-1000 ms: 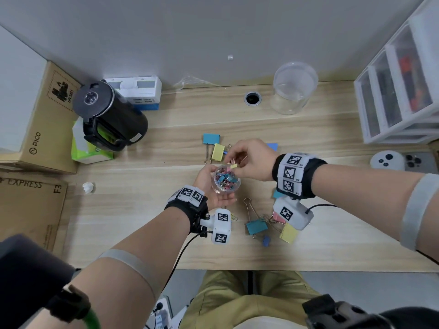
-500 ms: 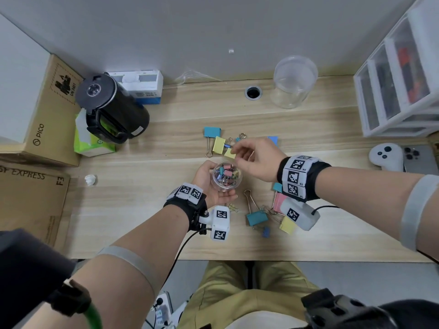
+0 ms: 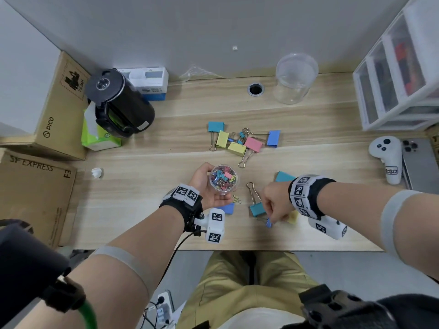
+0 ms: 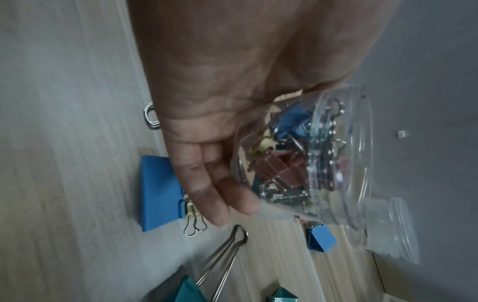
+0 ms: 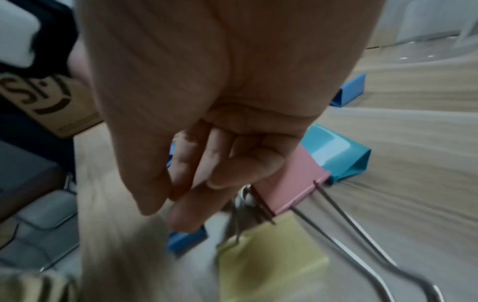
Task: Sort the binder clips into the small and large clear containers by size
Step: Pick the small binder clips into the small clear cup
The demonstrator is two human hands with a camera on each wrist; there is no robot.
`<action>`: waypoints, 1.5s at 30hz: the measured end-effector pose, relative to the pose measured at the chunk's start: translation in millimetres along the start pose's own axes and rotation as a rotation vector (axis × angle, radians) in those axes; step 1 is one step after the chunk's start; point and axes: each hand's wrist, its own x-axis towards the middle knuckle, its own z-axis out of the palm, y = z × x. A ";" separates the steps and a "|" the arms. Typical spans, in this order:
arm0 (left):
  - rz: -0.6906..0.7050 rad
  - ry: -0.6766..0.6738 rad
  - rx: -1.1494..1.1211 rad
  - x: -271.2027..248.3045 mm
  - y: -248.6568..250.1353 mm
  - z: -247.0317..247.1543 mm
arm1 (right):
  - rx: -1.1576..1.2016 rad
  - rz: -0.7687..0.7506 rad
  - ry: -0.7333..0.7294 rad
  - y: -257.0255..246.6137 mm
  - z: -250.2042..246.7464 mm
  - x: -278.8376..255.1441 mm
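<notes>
My left hand grips the small clear container, which is full of small coloured clips, just above the table. My right hand is curled over the near pile; its thumb and index fingertip come together on a small blue clip. Around it lie a large teal clip, a pink one and a yellow one. A small gold clip and a large blue clip lie under my left hand. The large clear container stands at the back.
A second pile of large clips with a few small ones lies mid-table. A black kettle and cardboard boxes stand left. A drawer unit, a white controller and a phone sit right.
My right hand has left the rim of the small container and the far pile and come down to the near pile. The left hand has kept hold of the container.
</notes>
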 end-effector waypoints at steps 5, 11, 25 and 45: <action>0.009 -0.021 0.003 -4.8 -1.5 -0.3 | -0.534 -0.027 0.147 -16.5 24.7 3.2; 0.026 -0.028 0.006 -7.7 -2.9 -2.3 | -0.562 0.000 0.206 -27.4 43.2 6.8; 0.063 0.027 -0.047 -17.6 8.0 -17.1 | -0.132 -0.157 0.476 -24.9 4.4 13.5; 0.032 0.054 -0.091 0.6 13.0 -45.7 | -0.410 -0.054 0.304 -56.3 1.2 65.0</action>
